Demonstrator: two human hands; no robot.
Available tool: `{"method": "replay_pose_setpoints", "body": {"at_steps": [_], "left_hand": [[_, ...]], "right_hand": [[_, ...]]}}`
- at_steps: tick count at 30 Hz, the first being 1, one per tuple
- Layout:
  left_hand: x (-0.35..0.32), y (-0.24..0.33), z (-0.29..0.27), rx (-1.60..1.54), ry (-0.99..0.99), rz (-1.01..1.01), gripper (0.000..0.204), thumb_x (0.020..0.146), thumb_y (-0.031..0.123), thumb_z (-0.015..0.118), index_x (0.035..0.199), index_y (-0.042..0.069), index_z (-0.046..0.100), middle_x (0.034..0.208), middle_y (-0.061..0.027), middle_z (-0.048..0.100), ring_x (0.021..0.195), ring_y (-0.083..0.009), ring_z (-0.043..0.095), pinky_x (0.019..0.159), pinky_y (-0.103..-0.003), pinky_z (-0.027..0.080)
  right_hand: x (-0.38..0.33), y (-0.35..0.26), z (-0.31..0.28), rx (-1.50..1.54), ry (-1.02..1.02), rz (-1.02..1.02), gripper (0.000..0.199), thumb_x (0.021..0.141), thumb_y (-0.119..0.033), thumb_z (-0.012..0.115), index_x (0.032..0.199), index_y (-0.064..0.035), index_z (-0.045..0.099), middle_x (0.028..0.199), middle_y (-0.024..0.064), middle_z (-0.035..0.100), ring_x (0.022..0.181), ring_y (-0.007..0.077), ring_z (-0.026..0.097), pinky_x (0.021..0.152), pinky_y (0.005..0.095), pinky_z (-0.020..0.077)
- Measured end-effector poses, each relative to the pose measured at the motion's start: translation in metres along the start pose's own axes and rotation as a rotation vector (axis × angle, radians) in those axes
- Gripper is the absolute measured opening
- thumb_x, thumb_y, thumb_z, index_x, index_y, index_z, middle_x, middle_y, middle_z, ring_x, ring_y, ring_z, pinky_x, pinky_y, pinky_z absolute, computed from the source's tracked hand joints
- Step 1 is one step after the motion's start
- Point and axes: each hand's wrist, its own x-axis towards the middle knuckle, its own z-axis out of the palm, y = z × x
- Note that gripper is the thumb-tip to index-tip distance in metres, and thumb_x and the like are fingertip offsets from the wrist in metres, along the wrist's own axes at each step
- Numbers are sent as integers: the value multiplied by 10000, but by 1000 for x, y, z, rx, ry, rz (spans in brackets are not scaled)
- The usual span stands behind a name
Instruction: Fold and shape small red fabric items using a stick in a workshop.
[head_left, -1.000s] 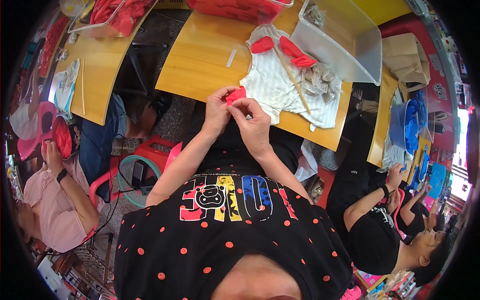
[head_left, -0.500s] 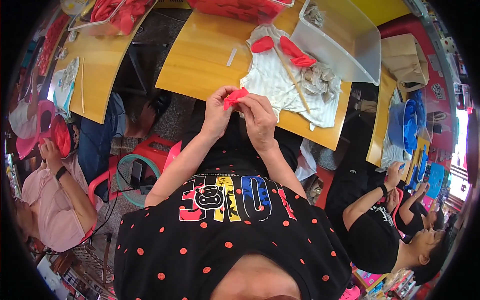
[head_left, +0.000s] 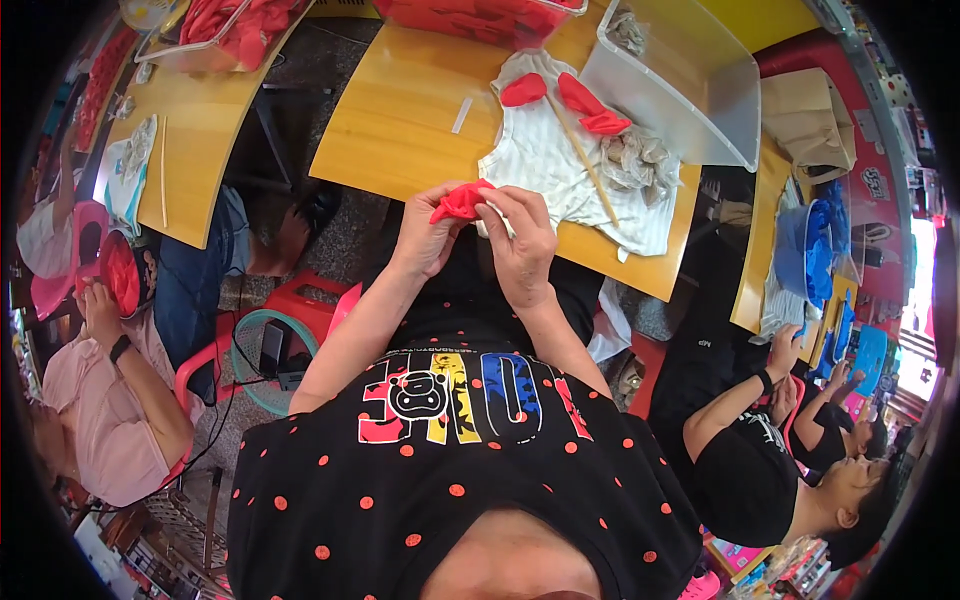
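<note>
A crumpled piece of red fabric is held between my two hands, just off the table's near edge. My left hand grips it from the left, fingers curled around its underside. The thumb and fingers of my right hand pinch its right side. Beyond them, a white cloth garment lies spread on the wooden table. On that cloth rest two red fabric pieces, a thin wooden stick and a crumpled greyish clump.
A clear plastic bin stands at the table's right, and a bin of red fabric at the back. A short white strip lies on the wood. People sit at tables on both sides. A red stool and green-rimmed basket are lower left.
The red fabric has opened out wider and shifted slightly left between my fingers. Both hands have turned a little with it. The things on the table have stayed put.
</note>
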Motion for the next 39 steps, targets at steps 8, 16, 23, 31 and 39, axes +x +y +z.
{"method": "replay_pose_setpoints", "body": {"at_steps": [8,16,23,31,39], "left_hand": [[-5,-6,9,58,73,188,157,836,-9,626,989,-22,654,951,-67,640,848,-126,615,754,-244,513],[-1,-9,-3,316,93,364,162,840,-6,623,999,-22,653,941,-44,615,849,-112,597,741,-220,501],[1,-2,-2,453,23,402,154,843,27,634,988,-20,660,926,-38,596,820,-111,586,727,-223,484],[2,-6,-1,261,93,322,142,832,-12,623,968,-25,664,939,-45,604,814,-114,591,717,-220,481],[-8,-15,18,226,168,262,170,824,-34,632,993,-41,651,1000,-43,557,840,-111,608,764,-236,512]], "right_hand": [[0,12,5,-93,-24,-90,183,733,32,698,903,-19,656,873,98,606,808,237,598,693,307,487],[-9,9,11,9,-62,27,135,734,5,691,853,-10,628,861,105,609,801,261,587,709,329,474],[-10,9,9,88,-95,93,110,795,20,662,902,10,639,915,104,611,774,169,593,682,268,485],[-11,6,11,90,-76,86,182,767,-1,693,934,-17,621,932,109,609,742,204,598,652,286,488],[-4,20,4,178,-31,355,75,830,-4,620,897,25,601,852,99,596,733,163,598,678,261,477]]}}
